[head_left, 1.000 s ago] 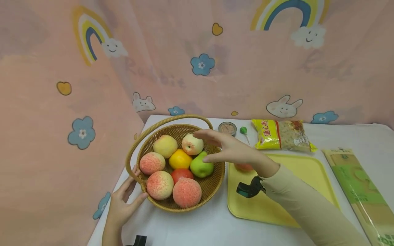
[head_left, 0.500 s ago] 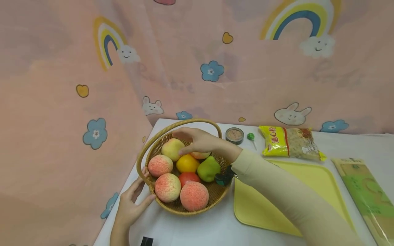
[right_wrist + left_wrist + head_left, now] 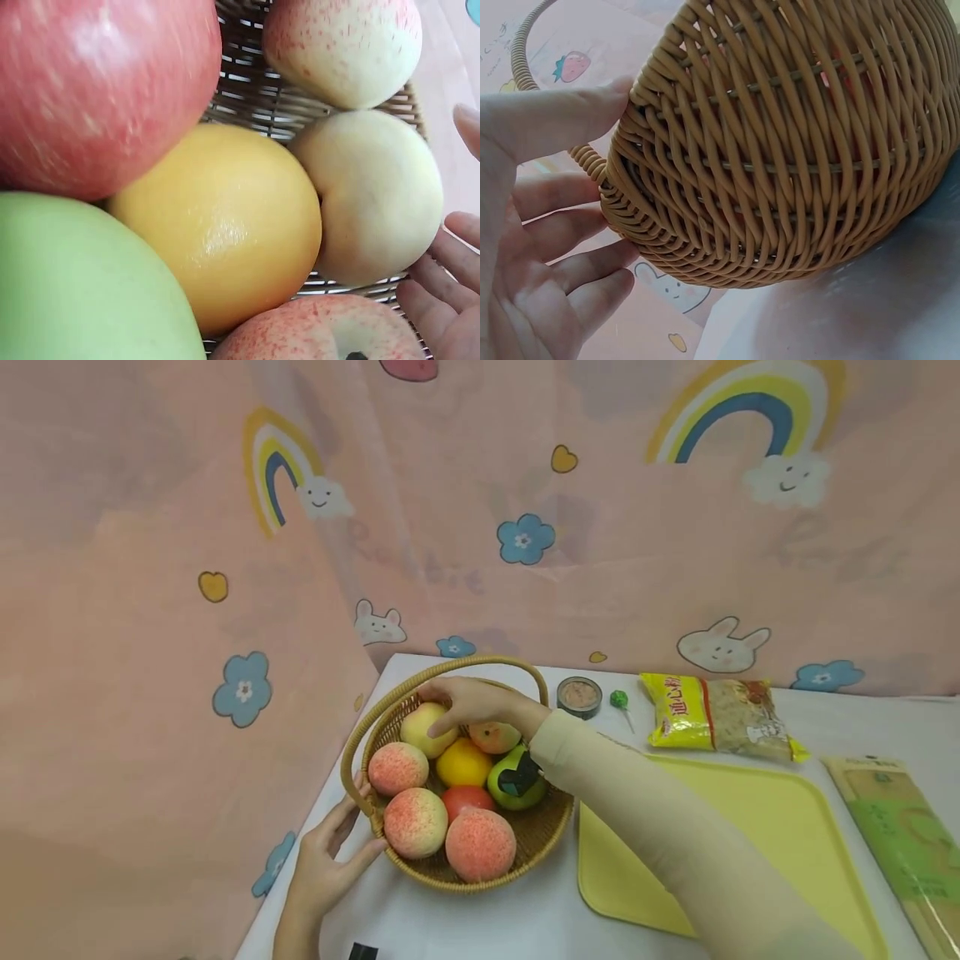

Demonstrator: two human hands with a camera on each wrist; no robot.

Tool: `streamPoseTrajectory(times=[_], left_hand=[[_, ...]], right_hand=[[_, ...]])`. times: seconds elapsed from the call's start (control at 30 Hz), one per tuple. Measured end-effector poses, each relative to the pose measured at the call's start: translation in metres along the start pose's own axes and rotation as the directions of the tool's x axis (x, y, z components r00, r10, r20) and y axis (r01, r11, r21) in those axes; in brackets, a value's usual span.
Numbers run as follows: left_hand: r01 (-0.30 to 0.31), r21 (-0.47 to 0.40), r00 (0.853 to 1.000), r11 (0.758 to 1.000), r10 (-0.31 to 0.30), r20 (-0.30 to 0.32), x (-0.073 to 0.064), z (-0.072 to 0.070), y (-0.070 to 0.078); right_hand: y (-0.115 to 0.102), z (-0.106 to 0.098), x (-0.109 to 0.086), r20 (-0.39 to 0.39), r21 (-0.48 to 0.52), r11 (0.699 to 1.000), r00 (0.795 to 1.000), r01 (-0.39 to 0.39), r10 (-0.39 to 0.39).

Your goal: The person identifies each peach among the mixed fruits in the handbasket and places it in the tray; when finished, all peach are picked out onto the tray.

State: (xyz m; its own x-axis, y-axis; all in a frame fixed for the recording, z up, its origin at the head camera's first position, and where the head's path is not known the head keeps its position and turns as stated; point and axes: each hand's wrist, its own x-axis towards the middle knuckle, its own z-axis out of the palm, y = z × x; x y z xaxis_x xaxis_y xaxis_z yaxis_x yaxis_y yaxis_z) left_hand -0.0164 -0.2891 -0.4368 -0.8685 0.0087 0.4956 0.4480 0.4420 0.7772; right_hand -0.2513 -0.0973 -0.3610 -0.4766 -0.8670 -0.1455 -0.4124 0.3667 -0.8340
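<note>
A wicker basket [image 3: 551,843] of fruit stands on the white table. My left hand [image 3: 318,864] holds its left side near the handle's base, thumb and fingers on the rim, as the left wrist view shows [image 3: 547,247]. Over the basket, my right hand [image 3: 480,700] reaches to a pale yellow peach [image 3: 422,727], thumb and fingers around it without a clear grip. In the right wrist view, its fingers [image 3: 442,255] lie at the edge of that peach [image 3: 375,199]. Around it are an orange [image 3: 463,764], a red apple [image 3: 97,90], a green pear [image 3: 506,793] and several reddish peaches [image 3: 480,843].
A yellow tray [image 3: 750,860] lies right of the basket, partly beneath my right forearm. Behind are a round tin [image 3: 579,695], a green lollipop [image 3: 618,699] and a yellow food bag [image 3: 720,717]. A flat green package [image 3: 892,835] lies far right.
My right hand has moved left and down, from above the basket's right side to the pale yellow peach. The left hand stays on the basket. The head view has shifted slightly.
</note>
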Motion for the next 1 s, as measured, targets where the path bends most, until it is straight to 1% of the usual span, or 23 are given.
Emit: streamPoseTrajectory(times=[0.13,0.2,0.37,0.47,0.57,0.7,0.73,0.83,1.0], left_hand=[[0.031,0.015,0.999,0.999,-0.031,-0.007,-0.007,-0.004,0.001],[0.042,0.016,0.999,0.999,-0.041,-0.009,-0.008,-0.005,0.001],[0.010,-0.001,1.000,1.000,-0.010,0.000,-0.003,-0.003,-0.001],[-0.011,-0.009,1.000,1.000,0.011,0.003,0.001,-0.001,-0.001],[0.002,0.004,1.000,1.000,-0.002,-0.002,0.002,-0.001,-0.001],[0.018,0.019,1.000,1.000,-0.018,0.001,-0.001,-0.001,-0.003],[0.014,0.018,1.000,1.000,-0.014,0.004,-0.001,0.000,-0.003],[0.008,0.014,1.000,1.000,-0.008,0.008,-0.001,0.001,-0.004],[0.000,0.020,1.000,1.000,0.000,-0.013,0.000,0.000,-0.004]], right_hand=[[0.002,0.005,0.009,0.047,-0.027,1.000,0.999,-0.010,0.011],[0.003,0.006,0.011,0.048,-0.059,0.998,0.998,-0.025,0.028],[0.003,0.003,0.014,0.019,-0.139,0.988,0.997,-0.069,0.072],[0.003,0.000,0.014,0.003,-0.172,0.982,0.997,-0.079,0.080],[0.003,0.001,0.014,-0.031,-0.188,0.979,0.997,-0.078,0.073],[0.006,0.004,0.012,-0.068,-0.188,0.978,0.995,-0.087,0.075],[0.007,0.005,0.012,-0.074,-0.191,0.977,0.994,-0.089,0.076],[0.011,0.006,0.010,-0.087,-0.210,0.975,0.994,-0.077,0.060],[0.012,0.006,0.011,-0.121,-0.217,0.975,0.993,-0.037,0.011]])
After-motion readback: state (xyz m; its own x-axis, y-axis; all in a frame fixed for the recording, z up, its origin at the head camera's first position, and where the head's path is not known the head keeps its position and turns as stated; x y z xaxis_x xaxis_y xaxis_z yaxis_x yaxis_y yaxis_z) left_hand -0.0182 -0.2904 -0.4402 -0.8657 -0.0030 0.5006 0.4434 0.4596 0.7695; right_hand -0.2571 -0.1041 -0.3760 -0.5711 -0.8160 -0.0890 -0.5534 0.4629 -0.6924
